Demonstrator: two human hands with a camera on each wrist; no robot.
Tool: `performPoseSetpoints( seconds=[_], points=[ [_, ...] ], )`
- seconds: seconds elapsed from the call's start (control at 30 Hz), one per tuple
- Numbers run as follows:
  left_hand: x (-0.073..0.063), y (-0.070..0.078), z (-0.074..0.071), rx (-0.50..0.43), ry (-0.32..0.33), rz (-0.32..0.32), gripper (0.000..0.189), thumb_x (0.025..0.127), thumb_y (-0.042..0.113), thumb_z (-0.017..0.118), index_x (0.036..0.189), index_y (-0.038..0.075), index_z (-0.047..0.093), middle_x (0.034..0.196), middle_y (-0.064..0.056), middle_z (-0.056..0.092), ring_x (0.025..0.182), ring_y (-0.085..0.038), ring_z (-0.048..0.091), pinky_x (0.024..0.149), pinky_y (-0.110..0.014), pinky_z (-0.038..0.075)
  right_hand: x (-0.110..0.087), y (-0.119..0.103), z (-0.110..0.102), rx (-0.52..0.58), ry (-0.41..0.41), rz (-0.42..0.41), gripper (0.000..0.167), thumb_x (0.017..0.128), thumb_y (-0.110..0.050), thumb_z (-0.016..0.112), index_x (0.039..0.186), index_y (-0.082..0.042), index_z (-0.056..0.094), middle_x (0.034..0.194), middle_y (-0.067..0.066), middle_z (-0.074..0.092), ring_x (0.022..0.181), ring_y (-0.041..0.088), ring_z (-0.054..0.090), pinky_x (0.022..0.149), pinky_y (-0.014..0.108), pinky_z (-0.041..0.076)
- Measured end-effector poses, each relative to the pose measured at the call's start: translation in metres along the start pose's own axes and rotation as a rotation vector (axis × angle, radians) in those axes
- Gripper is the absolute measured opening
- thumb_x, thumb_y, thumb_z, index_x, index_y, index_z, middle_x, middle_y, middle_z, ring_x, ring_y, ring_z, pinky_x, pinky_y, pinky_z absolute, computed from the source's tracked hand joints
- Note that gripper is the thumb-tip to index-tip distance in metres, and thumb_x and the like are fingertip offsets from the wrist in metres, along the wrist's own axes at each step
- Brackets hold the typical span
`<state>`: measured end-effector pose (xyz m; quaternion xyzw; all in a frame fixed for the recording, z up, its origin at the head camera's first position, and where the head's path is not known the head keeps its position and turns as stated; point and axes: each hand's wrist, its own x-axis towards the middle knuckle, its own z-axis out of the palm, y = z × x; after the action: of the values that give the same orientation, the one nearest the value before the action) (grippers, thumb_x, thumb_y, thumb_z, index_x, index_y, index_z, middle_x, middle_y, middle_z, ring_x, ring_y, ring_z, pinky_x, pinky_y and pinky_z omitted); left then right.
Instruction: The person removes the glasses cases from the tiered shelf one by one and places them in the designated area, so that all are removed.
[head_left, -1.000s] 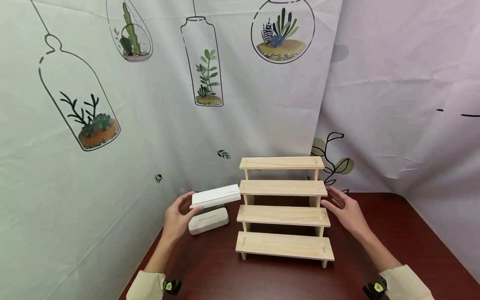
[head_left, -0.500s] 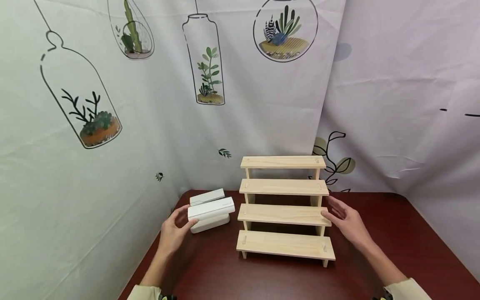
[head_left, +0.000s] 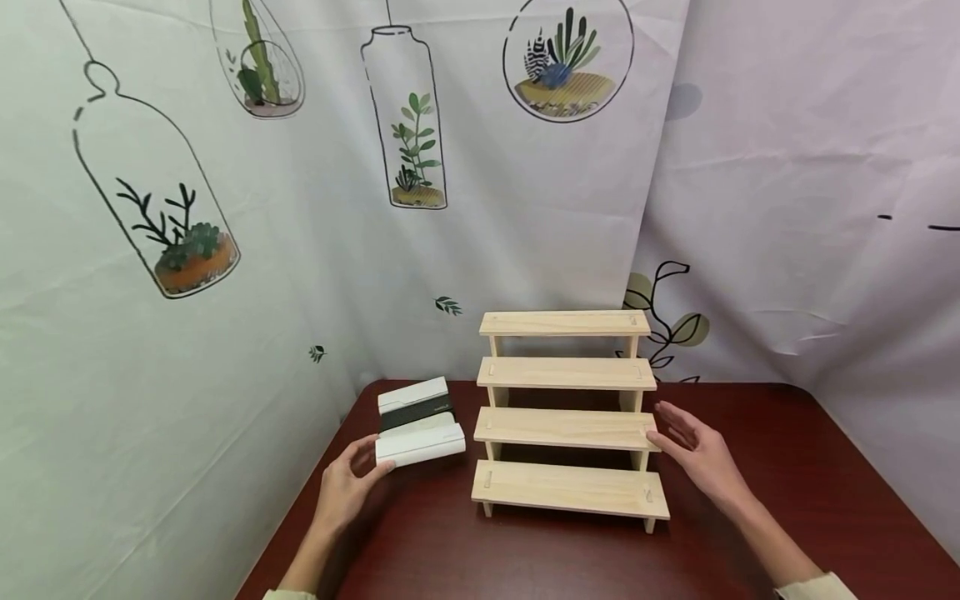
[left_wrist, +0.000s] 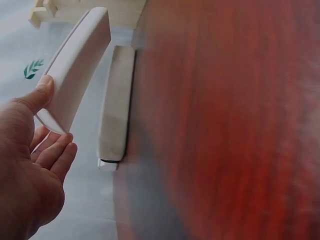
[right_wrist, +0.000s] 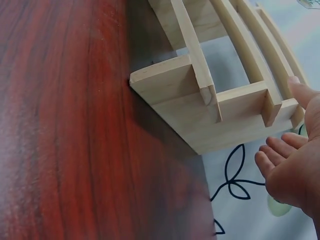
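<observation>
Head view: left hand [head_left: 347,487] pinching the near end of a white box lid [head_left: 420,445], holding it just over the stacked white boxes [head_left: 415,405] left of the wooden stepped shelf [head_left: 567,421] on the red table [head_left: 750,533]; right hand [head_left: 693,454] hovering by the shelf's right end, fingers apart and straight, gripping nothing. Left wrist view: thumb and fingers clamping the lid [left_wrist: 75,65] at its end only; advisable keeping it level and square above the base [left_wrist: 116,107]. Right wrist view: fingers [right_wrist: 280,155] spread beside the shelf [right_wrist: 210,100], contact not discernible.
</observation>
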<state>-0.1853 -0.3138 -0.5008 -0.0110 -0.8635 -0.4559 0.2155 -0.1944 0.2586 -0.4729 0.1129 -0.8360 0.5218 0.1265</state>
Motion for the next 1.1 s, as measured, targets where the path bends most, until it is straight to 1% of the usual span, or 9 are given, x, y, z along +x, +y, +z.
performPoseSetpoints(
  seconds=[0.17, 0.33, 0.57, 0.7, 0.73, 0.77, 0.83, 0.97, 1.1],
  points=[
    [-0.004, -0.005, 0.003, 0.005, -0.005, -0.031, 0.061, 0.084, 0.017, 0.093, 0.137, 0.002, 0.067, 0.138, -0.019, 0.069, 0.124, -0.035, 0.069, 0.087, -0.011, 0.051, -0.003, 0.001, -0.002, 0.003, 0.011, 0.014, 0.069, 0.104, -0.031, 0.073, 0.159, 0.001, 0.045, 0.156, 0.023, 0.053, 0.142, 0.046, 0.048, 0.099, 0.003, 0.039],
    [-0.006, -0.006, 0.003, 0.02, -0.02, -0.052, 0.062, 0.085, 0.021, 0.093, 0.138, 0.002, 0.067, 0.137, -0.021, 0.069, 0.123, -0.036, 0.069, 0.092, -0.024, 0.057, -0.006, 0.003, -0.005, -0.006, 0.009, 0.043, 0.07, 0.105, -0.033, 0.072, 0.16, 0.0, 0.043, 0.157, 0.023, 0.051, 0.144, 0.045, 0.048, 0.098, 0.004, 0.04],
    [-0.007, -0.009, 0.003, 0.075, -0.056, -0.088, 0.064, 0.085, 0.021, 0.092, 0.14, 0.002, 0.065, 0.138, -0.023, 0.068, 0.125, -0.036, 0.068, 0.098, -0.036, 0.057, -0.012, 0.005, -0.01, -0.001, 0.021, 0.06, 0.069, 0.105, -0.03, 0.071, 0.161, 0.0, 0.042, 0.158, 0.023, 0.051, 0.143, 0.045, 0.048, 0.097, 0.005, 0.042],
    [-0.008, -0.013, 0.003, 0.087, -0.079, -0.106, 0.065, 0.086, 0.019, 0.092, 0.142, 0.001, 0.063, 0.142, -0.024, 0.065, 0.127, -0.038, 0.066, 0.1, -0.046, 0.057, -0.013, 0.007, -0.011, -0.003, 0.033, 0.066, 0.067, 0.105, -0.03, 0.071, 0.161, -0.002, 0.044, 0.157, 0.021, 0.052, 0.143, 0.037, 0.05, 0.097, 0.004, 0.041],
    [-0.008, -0.014, 0.003, 0.089, -0.084, -0.112, 0.065, 0.086, 0.019, 0.091, 0.142, 0.0, 0.063, 0.142, -0.025, 0.064, 0.128, -0.039, 0.066, 0.1, -0.049, 0.056, -0.013, 0.009, -0.012, -0.002, 0.035, 0.062, 0.067, 0.105, -0.03, 0.071, 0.16, -0.002, 0.044, 0.157, 0.021, 0.052, 0.143, 0.027, 0.053, 0.097, 0.004, 0.041],
    [-0.008, -0.014, 0.003, 0.088, -0.091, -0.117, 0.066, 0.086, 0.018, 0.091, 0.142, 0.0, 0.062, 0.143, -0.025, 0.063, 0.128, -0.039, 0.065, 0.101, -0.05, 0.055, -0.014, 0.009, -0.012, 0.002, 0.037, 0.062, 0.067, 0.105, -0.03, 0.071, 0.16, -0.002, 0.044, 0.157, 0.021, 0.052, 0.143, 0.027, 0.053, 0.096, 0.004, 0.042],
    [-0.008, -0.015, 0.003, 0.094, -0.101, -0.12, 0.066, 0.086, 0.017, 0.091, 0.143, -0.001, 0.062, 0.144, -0.026, 0.062, 0.129, -0.04, 0.064, 0.102, -0.051, 0.054, -0.015, 0.01, -0.012, 0.004, 0.042, 0.063, 0.067, 0.105, -0.03, 0.071, 0.16, -0.002, 0.044, 0.157, 0.022, 0.052, 0.14, 0.013, 0.053, 0.097, 0.004, 0.042],
    [-0.006, -0.015, 0.004, 0.117, -0.118, -0.101, 0.067, 0.086, 0.015, 0.091, 0.143, -0.001, 0.061, 0.144, -0.026, 0.062, 0.13, -0.04, 0.064, 0.103, -0.053, 0.053, -0.018, 0.011, -0.013, 0.011, 0.045, 0.063, 0.067, 0.106, -0.032, 0.07, 0.16, -0.001, 0.044, 0.157, 0.023, 0.051, 0.137, 0.001, 0.052, 0.097, 0.004, 0.041],
    [-0.007, -0.016, 0.002, 0.174, -0.117, -0.079, 0.068, 0.085, 0.016, 0.092, 0.143, -0.001, 0.062, 0.143, -0.027, 0.063, 0.128, -0.04, 0.065, 0.104, -0.056, 0.052, -0.02, 0.012, -0.015, 0.018, 0.048, 0.066, 0.067, 0.106, -0.033, 0.07, 0.159, -0.001, 0.045, 0.157, 0.024, 0.052, 0.127, -0.015, 0.047, 0.097, 0.004, 0.042]
  ],
)
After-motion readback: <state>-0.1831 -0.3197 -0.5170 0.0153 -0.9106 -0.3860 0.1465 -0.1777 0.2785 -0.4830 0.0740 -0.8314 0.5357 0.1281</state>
